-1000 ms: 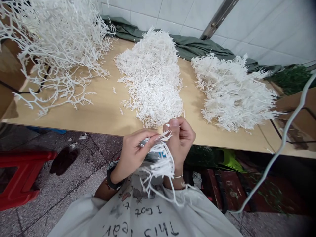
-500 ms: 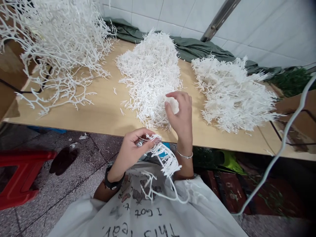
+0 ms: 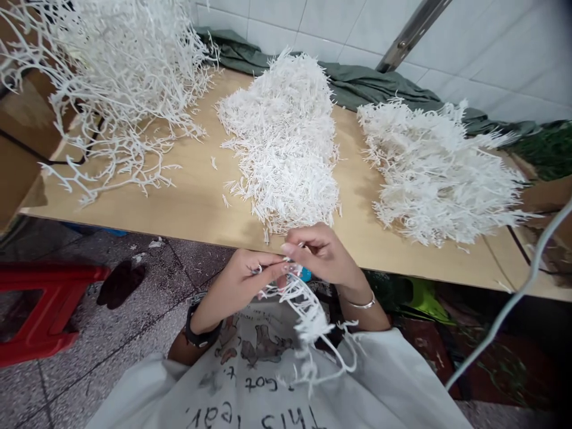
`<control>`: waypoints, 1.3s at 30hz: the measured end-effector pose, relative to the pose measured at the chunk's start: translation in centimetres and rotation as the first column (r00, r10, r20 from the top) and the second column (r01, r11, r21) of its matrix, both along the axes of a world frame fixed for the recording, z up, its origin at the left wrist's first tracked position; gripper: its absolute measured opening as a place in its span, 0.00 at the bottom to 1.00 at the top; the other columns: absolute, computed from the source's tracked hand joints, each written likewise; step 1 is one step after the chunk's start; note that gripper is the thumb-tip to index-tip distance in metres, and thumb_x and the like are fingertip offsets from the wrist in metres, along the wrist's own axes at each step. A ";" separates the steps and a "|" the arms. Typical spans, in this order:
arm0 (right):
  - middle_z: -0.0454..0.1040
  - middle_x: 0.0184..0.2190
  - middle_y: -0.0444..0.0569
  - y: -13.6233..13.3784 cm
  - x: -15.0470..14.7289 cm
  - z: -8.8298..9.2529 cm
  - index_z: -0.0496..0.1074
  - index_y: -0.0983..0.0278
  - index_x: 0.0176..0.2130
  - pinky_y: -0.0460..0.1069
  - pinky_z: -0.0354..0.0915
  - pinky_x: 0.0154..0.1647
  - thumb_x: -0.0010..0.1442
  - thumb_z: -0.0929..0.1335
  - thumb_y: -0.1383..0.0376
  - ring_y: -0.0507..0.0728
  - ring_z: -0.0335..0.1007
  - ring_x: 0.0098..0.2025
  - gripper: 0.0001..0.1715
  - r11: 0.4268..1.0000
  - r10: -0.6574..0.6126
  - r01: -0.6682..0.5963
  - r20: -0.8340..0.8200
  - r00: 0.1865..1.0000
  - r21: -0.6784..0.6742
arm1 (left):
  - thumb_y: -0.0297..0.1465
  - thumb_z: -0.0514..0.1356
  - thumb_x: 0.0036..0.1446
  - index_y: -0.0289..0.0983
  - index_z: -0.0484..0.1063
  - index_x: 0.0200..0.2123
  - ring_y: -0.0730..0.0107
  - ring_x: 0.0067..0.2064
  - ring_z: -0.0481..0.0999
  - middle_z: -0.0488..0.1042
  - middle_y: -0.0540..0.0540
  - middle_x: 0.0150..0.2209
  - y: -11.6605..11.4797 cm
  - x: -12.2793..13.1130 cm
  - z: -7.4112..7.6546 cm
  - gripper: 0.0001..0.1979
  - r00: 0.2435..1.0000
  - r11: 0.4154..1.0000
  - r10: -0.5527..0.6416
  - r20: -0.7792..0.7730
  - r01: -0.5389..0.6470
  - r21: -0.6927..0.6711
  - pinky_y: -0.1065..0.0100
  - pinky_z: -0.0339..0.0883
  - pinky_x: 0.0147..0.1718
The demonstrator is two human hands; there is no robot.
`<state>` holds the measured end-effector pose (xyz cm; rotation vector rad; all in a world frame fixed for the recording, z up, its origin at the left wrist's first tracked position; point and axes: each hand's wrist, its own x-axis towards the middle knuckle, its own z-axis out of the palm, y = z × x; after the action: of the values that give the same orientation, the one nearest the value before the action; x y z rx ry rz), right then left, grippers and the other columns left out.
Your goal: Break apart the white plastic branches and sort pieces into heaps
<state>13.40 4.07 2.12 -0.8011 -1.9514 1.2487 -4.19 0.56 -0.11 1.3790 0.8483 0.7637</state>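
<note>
My left hand (image 3: 245, 283) is closed on a white artificial plastic branch (image 3: 313, 322), just off the table's front edge. The branch hangs down in front of my shirt, with tufts along its stem and a bare curved end. Close against the left fingertips, my right hand (image 3: 326, 255) is pinched shut on a small white sprig that shows only in part between its fingers. Straight ahead on the table (image 3: 192, 205) lies a heap of small loose white sprigs (image 3: 290, 149).
Bare white branches (image 3: 129, 95) are piled at the left, and bushy white tufted branches (image 3: 447, 179) at the right. A pale cable (image 3: 513, 310) crosses the right side. A red stool (image 3: 49, 339) stands on the floor at left. Green cloth (image 3: 375, 89) lines the wall.
My right hand has come back from the heap of sprigs, down to my left hand, and its fingers have closed. The branch has swung slightly to the right.
</note>
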 end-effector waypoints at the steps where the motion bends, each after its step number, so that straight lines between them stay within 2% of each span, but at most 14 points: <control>1: 0.55 0.15 0.37 -0.3 -0.2 -0.2 0.61 0.65 0.21 0.43 0.42 0.17 0.61 0.67 0.58 0.44 0.47 0.17 0.22 0.993 -0.046 0.033 -0.112 0.993 -0.117 | 0.38 0.57 0.62 0.32 0.75 0.25 0.79 0.21 0.59 0.66 0.52 0.19 -0.1 0.1 0.2 0.18 0.999 1.000 -0.002 0.045 0.003 -0.013 0.74 0.50 0.20; 6: 0.49 0.10 0.33 -1.8 -2.1 -0.1 0.58 0.62 0.21 0.43 0.35 0.11 0.60 0.67 0.52 0.43 0.40 0.10 0.25 0.843 -0.301 0.000 -0.471 0.829 -0.538 | 0.37 0.61 0.58 0.35 0.80 0.30 0.81 0.19 0.57 0.67 0.51 0.19 -0.1 0.8 1.9 0.13 0.961 0.996 0.037 0.274 -0.015 -0.083 0.75 0.49 0.18; 10: 0.45 0.10 0.32 -2.3 -3.7 0.5 0.59 0.62 0.21 0.44 0.31 0.10 0.58 0.69 0.54 0.43 0.30 0.11 0.23 0.774 -0.439 0.021 -0.512 0.738 -0.633 | 0.36 0.66 0.52 0.36 0.81 0.29 0.83 0.16 0.57 0.69 0.51 0.19 0.3 1.3 2.7 0.09 0.925 0.978 0.086 0.371 -0.007 -0.210 0.76 0.47 0.15; 13: 0.42 0.11 0.33 -2.4 -4.3 0.7 0.57 0.61 0.21 0.46 0.33 0.10 0.60 0.67 0.54 0.44 0.30 0.11 0.24 0.770 -0.483 0.058 -0.520 0.705 -0.636 | 0.37 0.67 0.52 0.36 0.81 0.29 0.83 0.15 0.57 0.72 0.49 0.19 0.6 1.5 2.7 0.10 0.923 0.964 0.102 0.370 0.000 -0.267 0.76 0.46 0.13; 16: 0.40 0.11 0.33 -1.9 -3.5 0.9 0.57 0.60 0.21 0.46 0.36 0.10 0.61 0.66 0.54 0.45 0.32 0.11 0.23 0.833 -0.493 0.193 -0.537 0.685 -0.519 | 0.41 0.65 0.53 0.35 0.80 0.27 0.82 0.13 0.55 0.71 0.49 0.17 0.3 1.1 2.4 0.14 0.919 0.970 0.074 0.388 0.024 -0.240 0.75 0.46 0.11; 18: 0.38 0.11 0.32 -1.0 -2.3 1.0 0.58 0.59 0.23 0.45 0.39 0.11 0.59 0.68 0.52 0.45 0.32 0.11 0.22 0.861 -0.504 0.309 -0.593 0.628 -0.405 | 0.41 0.63 0.55 0.36 0.80 0.25 0.81 0.13 0.56 0.68 0.51 0.14 -0.3 0.4 2.1 0.15 0.906 0.994 0.030 0.421 0.019 -0.112 0.73 0.55 0.14; 20: 0.37 0.11 0.32 0.1 -1.0 1.2 0.56 0.59 0.23 0.45 0.41 0.12 0.58 0.67 0.49 0.45 0.31 0.12 0.24 0.860 -0.498 0.416 -0.661 0.562 -0.294 | 0.38 0.62 0.57 0.38 0.81 0.26 0.80 0.13 0.56 0.62 0.53 0.11 -0.9 -0.2 1.8 0.13 0.903 0.996 0.065 0.424 -0.083 0.026 0.70 0.64 0.20; 22: 0.40 0.11 0.32 1.2 -0.3 1.2 0.54 0.60 0.22 0.45 0.41 0.14 0.61 0.64 0.48 0.45 0.33 0.12 0.26 0.844 -0.486 0.510 -0.643 0.592 -0.168 | 0.35 0.62 0.58 0.38 0.81 0.28 0.80 0.15 0.57 0.64 0.53 0.13 -1.3 -0.5 1.6 0.11 0.904 0.970 0.192 0.381 -0.234 0.066 0.69 0.65 0.23; 25: 0.49 0.15 0.36 3.1 0.0 0.7 0.53 0.61 0.22 0.45 0.44 0.18 0.63 0.63 0.51 0.45 0.43 0.15 0.26 0.710 -0.607 0.693 -0.390 0.692 0.126 | 0.34 0.63 0.57 0.38 0.82 0.30 0.79 0.17 0.57 0.66 0.53 0.16 -1.1 -0.3 1.3 0.08 0.887 0.924 0.353 0.299 -0.381 0.039 0.71 0.60 0.20; 28: 0.57 0.21 0.39 5.3 0.5 -0.1 0.58 0.61 0.28 0.47 0.52 0.25 0.62 0.64 0.60 0.47 0.53 0.21 0.14 0.515 -0.795 0.736 -0.076 0.602 0.439 | 0.35 0.63 0.57 0.38 0.82 0.32 0.81 0.18 0.55 0.64 0.53 0.16 -0.6 0.4 1.2 0.08 0.891 0.919 0.373 0.258 -0.393 0.028 0.73 0.52 0.18; 31: 0.67 0.33 0.47 6.8 1.3 -0.7 0.62 0.62 0.38 0.52 0.60 0.37 0.59 0.65 0.66 0.53 0.63 0.33 0.06 0.466 -0.837 0.640 0.069 0.543 0.611 | 0.35 0.64 0.56 0.38 0.82 0.31 0.80 0.20 0.57 0.67 0.52 0.19 -0.1 0.8 1.1 0.09 0.890 0.908 0.401 0.218 -0.418 0.036 0.74 0.50 0.18; 34: 0.69 0.39 0.51 6.3 1.2 -0.6 0.65 0.62 0.39 0.55 0.61 0.44 0.62 0.63 0.63 0.57 0.64 0.41 0.05 0.406 -0.828 0.646 -0.039 0.560 0.647 | 0.36 0.64 0.55 0.38 0.81 0.29 0.76 0.22 0.61 0.68 0.51 0.19 0.0 0.9 1.0 0.09 0.873 0.883 0.451 0.187 -0.467 0.049 0.73 0.52 0.20; 36: 0.68 0.33 0.48 5.0 0.7 -0.1 0.65 0.61 0.34 0.52 0.61 0.40 0.65 0.61 0.59 0.54 0.64 0.37 0.11 0.477 -0.755 0.673 -0.128 0.643 0.565 | 0.37 0.64 0.55 0.38 0.80 0.28 0.74 0.23 0.63 0.69 0.50 0.19 0.1 0.9 1.0 0.09 0.869 0.876 0.464 0.173 -0.479 0.056 0.72 0.54 0.20; 39: 0.64 0.26 0.44 2.4 0.0 0.8 0.64 0.62 0.32 0.48 0.59 0.32 0.67 0.58 0.52 0.50 0.61 0.29 0.20 0.840 -0.360 0.357 -0.073 0.930 0.409 | 0.37 0.64 0.55 0.36 0.78 0.27 0.76 0.23 0.62 0.70 0.50 0.21 0.2 0.7 1.2 0.11 0.888 0.894 0.431 0.159 -0.444 0.056 0.73 0.53 0.21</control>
<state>13.36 6.51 2.95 -0.8905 -1.8664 0.5774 -3.51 0.75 1.06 1.2044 1.0370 1.2496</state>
